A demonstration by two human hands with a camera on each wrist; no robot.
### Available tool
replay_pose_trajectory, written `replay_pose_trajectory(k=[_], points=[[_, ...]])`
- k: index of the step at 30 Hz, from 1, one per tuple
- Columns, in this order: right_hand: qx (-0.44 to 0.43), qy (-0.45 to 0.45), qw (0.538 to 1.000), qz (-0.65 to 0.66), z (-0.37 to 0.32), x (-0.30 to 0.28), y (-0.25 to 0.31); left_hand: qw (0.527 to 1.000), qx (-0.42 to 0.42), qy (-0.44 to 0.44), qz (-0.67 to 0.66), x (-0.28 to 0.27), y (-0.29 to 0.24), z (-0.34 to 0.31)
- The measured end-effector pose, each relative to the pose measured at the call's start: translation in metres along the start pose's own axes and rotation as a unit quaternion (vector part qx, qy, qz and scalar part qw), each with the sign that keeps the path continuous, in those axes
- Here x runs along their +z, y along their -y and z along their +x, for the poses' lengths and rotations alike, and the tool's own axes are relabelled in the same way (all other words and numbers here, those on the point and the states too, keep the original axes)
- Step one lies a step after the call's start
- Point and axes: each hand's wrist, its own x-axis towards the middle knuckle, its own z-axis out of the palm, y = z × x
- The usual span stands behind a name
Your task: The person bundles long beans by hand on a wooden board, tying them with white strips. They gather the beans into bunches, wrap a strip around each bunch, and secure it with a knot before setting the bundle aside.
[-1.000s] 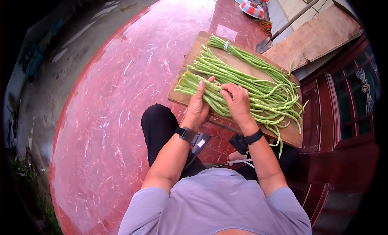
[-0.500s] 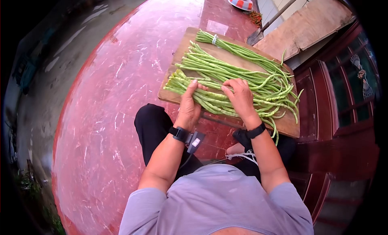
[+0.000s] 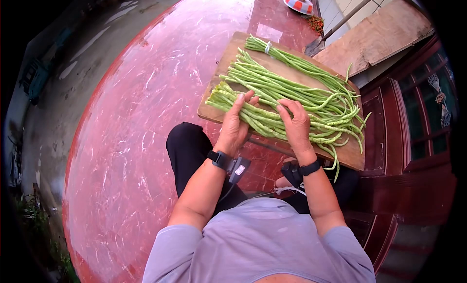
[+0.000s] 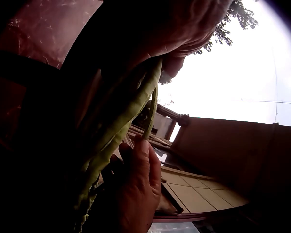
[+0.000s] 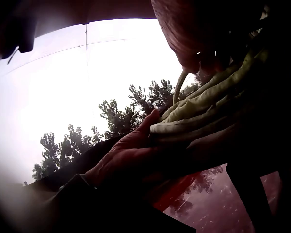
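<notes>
Long green beans lie in rows on a wooden board (image 3: 277, 68). My left hand (image 3: 233, 129) grips the nearest bundle of long beans (image 3: 265, 122) by its left part, the thumb on top and the stem ends poking out beyond. Thumb and forefinger of my right hand (image 3: 297, 126) pinch a thin green strand (image 4: 152, 114), slender like a single bean. In the left wrist view it runs from the bundle under my left hand to the right fingertips. Beyond lie a loose row of beans (image 3: 287, 84) and a bundle (image 3: 304, 63) bound with a pale tie (image 3: 267, 47).
A red marbled floor (image 3: 131, 151) spreads to the left. On the right are a dark red door (image 3: 382, 127) and a leaning plywood sheet (image 3: 379, 39). A shovel (image 3: 316, 45), red peppers (image 3: 316, 24) and an orange-and-white basin (image 3: 298, 4) stand behind the board.
My right hand has drawn a little to the right, away from my left hand. The left hand keeps its hold on the bundle. The whole view has shifted slightly with the head.
</notes>
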Motion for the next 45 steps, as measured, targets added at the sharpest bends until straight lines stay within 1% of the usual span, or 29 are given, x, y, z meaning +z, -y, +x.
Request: replay_pose_trajectory(k=[4, 7, 9, 10, 12, 13, 15, 17, 19, 21, 22, 25, 26, 29, 32, 35, 37, 39, 43, 44, 45], points=[[-0.003, -0.016, 1.0, 0.02, -0.006, 0.0, -0.002, 0.998, 0.049, 0.037, -0.002, 0.0, 0.004, 0.003], [-0.021, -0.001, 1.0, 0.021, -0.01, 0.0, -0.005, 0.997, 0.035, 0.072, -0.018, 0.002, 0.001, 0.002], [-0.023, 0.017, 0.999, 0.025, -0.013, -0.002, -0.004, 0.996, 0.001, 0.082, -0.029, 0.003, -0.003, -0.001], [-0.039, 0.024, 0.999, 0.007, -0.014, -0.003, -0.003, 0.996, -0.016, 0.086, -0.035, 0.003, -0.004, -0.004], [-0.07, 0.035, 0.997, -0.028, -0.014, -0.003, -0.002, 0.998, 0.002, 0.058, -0.04, 0.006, -0.002, -0.006], [-0.065, 0.043, 0.996, -0.034, -0.015, -0.004, -0.003, 0.998, 0.011, 0.044, -0.043, 0.008, -0.002, -0.006], [-0.057, 0.058, 0.996, -0.046, -0.015, -0.004, -0.005, 0.997, 0.008, 0.053, -0.063, -0.004, 0.002, 0.004], [-0.072, 0.085, 0.991, -0.071, -0.015, -0.005, 0.0, 0.995, 0.02, 0.057, -0.074, -0.014, 0.006, 0.013], [-0.094, 0.107, 0.985, -0.098, -0.015, -0.009, 0.015, 0.995, 0.039, 0.056, -0.072, -0.01, 0.007, 0.013], [-0.122, 0.126, 0.976, -0.127, -0.015, -0.009, 0.035, 0.993, 0.04, 0.076, -0.084, -0.008, 0.006, 0.012], [-0.118, 0.176, 0.965, -0.154, -0.018, -0.005, 0.032, 0.992, 0.04, 0.085, -0.089, -0.007, 0.007, 0.012], [-0.077, 0.192, 0.957, -0.202, -0.022, 0.01, 0.027, 0.989, 0.037, 0.089, -0.116, -0.004, 0.009, 0.011], [-0.093, 0.169, 0.96, -0.204, -0.024, 0.01, 0.028, 0.988, 0.038, 0.091, -0.12, -0.004, 0.009, 0.01], [-0.107, 0.157, 0.967, -0.169, -0.018, 0.009, 0.024, 0.99, 0.065, 0.084, -0.093, 0.001, 0.008, 0.003], [-0.117, 0.101, 0.972, -0.175, -0.019, 0.015, 0.017, 0.99, 0.073, 0.096, -0.068, 0.004, 0.01, 0.002], [-0.115, 0.107, 0.968, -0.195, -0.021, 0.021, 0.009, 0.994, 0.089, 0.051, -0.033, 0.01, 0.009, -0.002], [-0.101, 0.101, 0.971, -0.19, -0.021, 0.017, 0.015, 0.991, 0.116, 0.068, 0.013, 0.007, 0.011, 0.0], [-0.092, 0.089, 0.975, -0.183, -0.02, 0.018, 0.015, 0.99, 0.118, 0.068, 0.04, 0.011, 0.013, -0.003], [-0.089, 0.071, 0.979, -0.17, -0.017, 0.018, 0.013, 0.984, 0.091, 0.135, 0.073, 0.01, 0.028, -0.005], [-0.086, 0.087, 0.979, -0.16, -0.018, 0.017, 0.011, 0.982, 0.096, 0.143, 0.076, 0.009, 0.028, -0.003], [-0.084, 0.094, 0.979, -0.161, -0.019, 0.016, 0.011, 0.988, 0.074, 0.12, 0.06, 0.012, 0.026, -0.004]])
